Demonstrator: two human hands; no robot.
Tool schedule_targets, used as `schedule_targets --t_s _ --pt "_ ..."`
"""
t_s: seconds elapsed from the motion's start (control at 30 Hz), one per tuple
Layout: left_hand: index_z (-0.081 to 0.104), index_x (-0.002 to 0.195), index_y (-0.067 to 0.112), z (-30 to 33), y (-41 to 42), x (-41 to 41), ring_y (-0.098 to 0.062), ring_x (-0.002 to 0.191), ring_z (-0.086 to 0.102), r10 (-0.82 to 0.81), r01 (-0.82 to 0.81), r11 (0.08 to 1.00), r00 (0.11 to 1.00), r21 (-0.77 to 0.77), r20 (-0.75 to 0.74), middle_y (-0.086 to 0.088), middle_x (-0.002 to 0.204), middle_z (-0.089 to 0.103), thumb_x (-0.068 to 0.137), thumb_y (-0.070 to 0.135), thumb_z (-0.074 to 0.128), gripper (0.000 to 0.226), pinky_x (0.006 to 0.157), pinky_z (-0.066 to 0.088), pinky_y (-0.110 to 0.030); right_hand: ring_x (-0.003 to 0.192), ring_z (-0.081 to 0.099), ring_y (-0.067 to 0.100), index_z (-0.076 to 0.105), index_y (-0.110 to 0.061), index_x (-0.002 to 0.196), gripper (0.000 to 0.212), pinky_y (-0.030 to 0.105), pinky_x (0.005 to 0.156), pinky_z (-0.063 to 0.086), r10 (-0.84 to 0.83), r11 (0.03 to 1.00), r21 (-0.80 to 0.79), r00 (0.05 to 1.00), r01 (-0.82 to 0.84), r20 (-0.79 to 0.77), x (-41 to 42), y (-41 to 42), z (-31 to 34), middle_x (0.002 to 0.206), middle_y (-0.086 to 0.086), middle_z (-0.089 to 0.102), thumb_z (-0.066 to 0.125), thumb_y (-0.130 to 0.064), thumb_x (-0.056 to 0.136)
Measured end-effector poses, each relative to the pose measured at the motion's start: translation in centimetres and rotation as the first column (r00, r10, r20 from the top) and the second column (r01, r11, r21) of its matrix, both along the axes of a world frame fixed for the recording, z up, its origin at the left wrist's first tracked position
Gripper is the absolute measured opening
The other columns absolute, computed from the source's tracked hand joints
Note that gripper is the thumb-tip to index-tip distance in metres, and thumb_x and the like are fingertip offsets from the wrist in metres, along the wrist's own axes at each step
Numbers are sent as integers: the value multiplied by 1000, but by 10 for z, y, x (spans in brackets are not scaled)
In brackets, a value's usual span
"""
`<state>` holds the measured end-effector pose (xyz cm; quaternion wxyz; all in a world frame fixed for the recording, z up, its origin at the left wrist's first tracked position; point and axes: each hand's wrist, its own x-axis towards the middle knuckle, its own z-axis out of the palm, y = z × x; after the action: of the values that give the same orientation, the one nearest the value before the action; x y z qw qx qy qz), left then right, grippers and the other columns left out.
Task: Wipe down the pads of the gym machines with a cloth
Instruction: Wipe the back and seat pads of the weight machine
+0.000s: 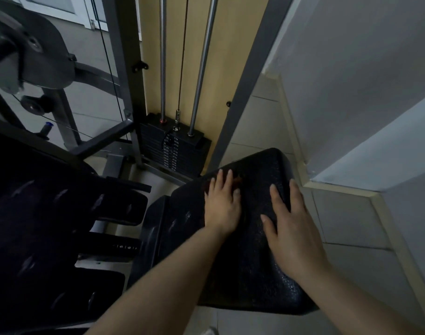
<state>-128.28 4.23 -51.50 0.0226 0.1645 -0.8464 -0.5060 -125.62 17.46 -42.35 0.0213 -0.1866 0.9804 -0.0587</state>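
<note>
A black gym-machine pad (252,281) fills the lower middle of the head view. My left hand (221,205) lies flat on its upper part, fingers straight and spread. My right hand (290,226) presses flat beside it, nearer the pad's right edge. The surface under both hands is dark and grainy, while the pad's left flank (158,228) is smooth and shiny. I cannot tell whether a dark cloth lies under my hands. A small reddish-brown patch (238,181) shows by my left fingertips.
A weight stack (177,151) with chrome guide rods (203,68) stands just beyond the pad, inside a grey steel frame (245,88). More black pads (37,213) are on the left. A white wall (351,93) and its skirting close in on the right over the tiled floor (339,213).
</note>
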Motion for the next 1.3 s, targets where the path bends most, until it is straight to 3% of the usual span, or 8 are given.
schedule_targets --t_s 0.17,0.27,0.47,0.6,0.87,1.03,1.13,1.3 --pt "10 148 37 -6 19 73 -11 147 -10 -96 89 995 971 -41 -221 12 159 -5 99 49 14 50 120 0 -44 143 23 35 26 -16 151 59 39 105 38 14 1000 13 998 -13 -64 0 0 -2 159 18 5 46 -29 97" --pt "13 150 42 -28 32 138 -16 148 5 -160 145 987 917 -70 -366 11 160 9 100 36 30 53 116 8 -49 143 22 36 29 -15 149 57 41 103 38 3 1000 27 997 -1 -77 0 0 -5 158 19 8 47 -27 96" --pt "16 149 33 -18 4 48 -10 146 -4 -76 70 997 975 -32 -209 13 158 -1 101 36 26 49 120 1 -37 137 33 41 42 -7 142 52 47 96 45 -10 1000 5 985 11 -172 -1 0 -9 153 25 22 48 -23 93" --pt "20 150 26 -12 -7 1 -17 147 0 2 -2 1000 997 -11 -71 4 160 6 103 29 31 48 120 2 -42 136 36 37 62 3 119 33 52 107 36 222 975 32 933 -222 -282 -5 2 -11 144 19 44 56 -7 88" --pt "13 145 43 -30 26 138 3 144 -9 -39 34 999 983 -28 -181 28 155 -4 95 59 10 53 117 -5 -21 122 55 30 70 -1 106 25 38 111 23 282 959 52 920 -278 -273 -10 2 -18 123 14 64 66 1 82" --pt "15 149 33 -16 2 38 -7 145 -5 26 -28 998 999 -48 -35 14 158 1 103 36 28 48 120 1 -36 119 57 28 73 -3 101 30 38 110 29 246 969 41 932 -244 -266 -9 0 -15 119 11 66 76 1 72" --pt "18 149 32 -13 -4 20 -14 147 -1 42 -42 999 999 20 -19 9 159 5 103 38 26 47 120 1 -40 123 54 28 71 -3 107 34 43 109 35 252 968 72 936 -242 -244 0 2 -10 125 12 63 78 -8 74" --pt "19 146 48 -43 23 143 -8 146 7 -98 85 995 945 -57 -311 21 158 6 99 54 18 48 118 13 -36 136 38 30 58 -8 129 63 52 109 32 236 931 312 964 -188 -122 20 -1 -4 144 11 46 57 -50 82"
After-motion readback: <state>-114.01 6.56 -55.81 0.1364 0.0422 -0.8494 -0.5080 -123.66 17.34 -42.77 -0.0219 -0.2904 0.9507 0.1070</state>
